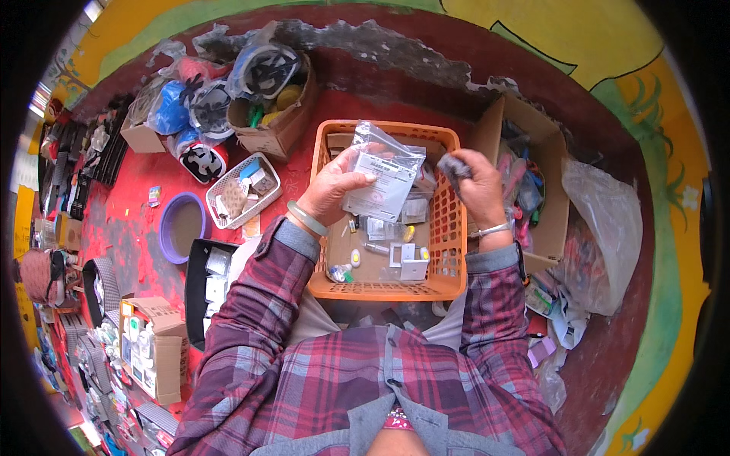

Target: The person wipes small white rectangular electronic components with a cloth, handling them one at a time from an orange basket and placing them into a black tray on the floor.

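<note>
The left hand grips a clear bag with a white printed card inside, thumb across its face and fingers behind it; the right hand, level with it and a little apart, is closed around a crumpled dark grey bundle; both are over an orange basket, the bag above its middle and the bundle near its right side.

Below the hands, on the basket's cardboard-brown bottom, lie white square pieces, a small yellow piece and a rounded white-and-yellow piece; just right of the right hand stands an open carton of mixed goods, with a clear plastic sheet beyond it.

Left of the left hand is a white basket holding small items, then a purple tub; nearer the body, past the left forearm, sits a black bin; farther ahead and left, a second carton holds plastic-wrapped goods, near the dark red wall.
</note>
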### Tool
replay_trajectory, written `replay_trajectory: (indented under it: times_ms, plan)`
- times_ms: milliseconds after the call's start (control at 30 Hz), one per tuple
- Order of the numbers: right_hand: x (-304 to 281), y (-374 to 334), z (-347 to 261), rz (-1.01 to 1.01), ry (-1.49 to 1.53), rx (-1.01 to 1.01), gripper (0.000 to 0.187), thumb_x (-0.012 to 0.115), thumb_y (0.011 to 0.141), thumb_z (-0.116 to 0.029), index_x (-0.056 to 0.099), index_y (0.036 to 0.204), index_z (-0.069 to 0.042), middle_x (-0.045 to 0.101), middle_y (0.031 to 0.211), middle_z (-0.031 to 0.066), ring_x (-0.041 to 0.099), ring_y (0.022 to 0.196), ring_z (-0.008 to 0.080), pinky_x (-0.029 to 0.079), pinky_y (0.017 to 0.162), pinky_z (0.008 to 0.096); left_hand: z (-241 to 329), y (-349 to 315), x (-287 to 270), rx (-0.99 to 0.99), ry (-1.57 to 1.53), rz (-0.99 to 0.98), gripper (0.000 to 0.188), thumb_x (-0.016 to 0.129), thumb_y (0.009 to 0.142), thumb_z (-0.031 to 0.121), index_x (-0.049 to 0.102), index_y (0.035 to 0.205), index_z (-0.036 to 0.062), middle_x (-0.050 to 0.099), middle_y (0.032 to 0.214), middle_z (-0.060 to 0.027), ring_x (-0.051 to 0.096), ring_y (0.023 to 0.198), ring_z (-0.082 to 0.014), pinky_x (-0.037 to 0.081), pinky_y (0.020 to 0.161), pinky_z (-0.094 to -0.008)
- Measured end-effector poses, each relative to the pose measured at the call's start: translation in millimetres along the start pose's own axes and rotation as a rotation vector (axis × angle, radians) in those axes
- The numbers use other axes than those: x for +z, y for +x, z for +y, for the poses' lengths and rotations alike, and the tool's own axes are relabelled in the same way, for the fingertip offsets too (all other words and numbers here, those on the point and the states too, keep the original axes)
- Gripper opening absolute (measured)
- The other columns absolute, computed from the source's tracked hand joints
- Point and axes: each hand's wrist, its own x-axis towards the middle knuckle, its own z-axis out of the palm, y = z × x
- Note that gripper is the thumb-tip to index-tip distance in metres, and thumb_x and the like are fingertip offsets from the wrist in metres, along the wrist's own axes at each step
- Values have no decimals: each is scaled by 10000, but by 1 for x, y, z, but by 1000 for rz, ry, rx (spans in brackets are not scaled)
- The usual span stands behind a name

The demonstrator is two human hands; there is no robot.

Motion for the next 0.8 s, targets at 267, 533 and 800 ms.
replay_trajectory:
  times_ms: [267, 533, 800]
  plan:
    - [19, -1, -32, -164, 133, -152, 334, 536, 726, 103, 619, 1022, -25, 639, 941, 109, 613, 943, 247, 478, 860, 332, -6, 0, -3, 8, -13, 11, 652, 650, 778, 59, 359, 1359, 12, 556, 1204, -154, 596, 1057, -243, 498, 898, -359]
    - [-2, 5, -42, 160, 517, 79, 340, 571, 854, 66, 561, 1184, -16, 629, 1078, 56, 592, 982, 136, 479, 871, 252, -8, 3, -10, 23, -252, 34, 510, 595, 831, 57, 398, 1298, 0, 560, 1200, -163, 587, 1087, -267, 490, 940, -385]
    - [59, -12, -46, -96, -167, -323, 378, 601, 887, -224, 550, 1225, -62, 569, 1239, 162, 491, 1220, 332, 354, 1031, 459, -35, 18, -3, -47, -373, 105, 444, 333, 1007, 361, 474, 1276, 37, 568, 1231, -131, 561, 1125, -241, 434, 995, -419]
